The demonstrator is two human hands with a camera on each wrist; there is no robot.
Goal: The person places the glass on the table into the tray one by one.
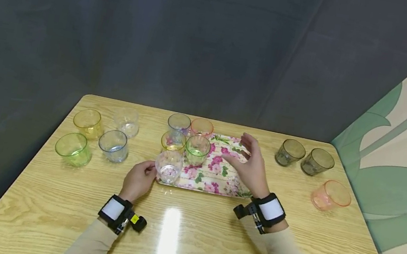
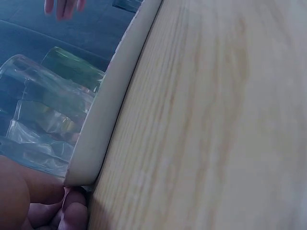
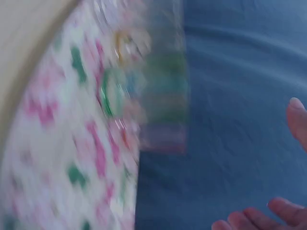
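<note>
A floral tray (image 1: 216, 171) lies on the table. My left hand (image 1: 138, 181) pinches its near left corner; the left wrist view shows the thumb and curled fingers at the tray's rim (image 2: 98, 120). Right beside those fingers stands a clear glass (image 1: 169, 168) on the tray. Behind it are a yellow glass (image 1: 173, 142), a green glass (image 1: 197, 150), a blue glass (image 1: 179, 122) and a pink glass (image 1: 202, 127), grouped at the tray's left end. Over the tray's right part hovers my right hand (image 1: 250, 168), fingers spread and holding nothing.
Left of the tray stand a yellow glass (image 1: 89, 124), a clear glass (image 1: 127, 123), a green glass (image 1: 74, 149) and a blue glass (image 1: 114, 146). To the right are two grey glasses (image 1: 290, 152) and a tilted-looking pink glass (image 1: 330, 196). A dark curtain (image 1: 216, 44) hangs behind the table.
</note>
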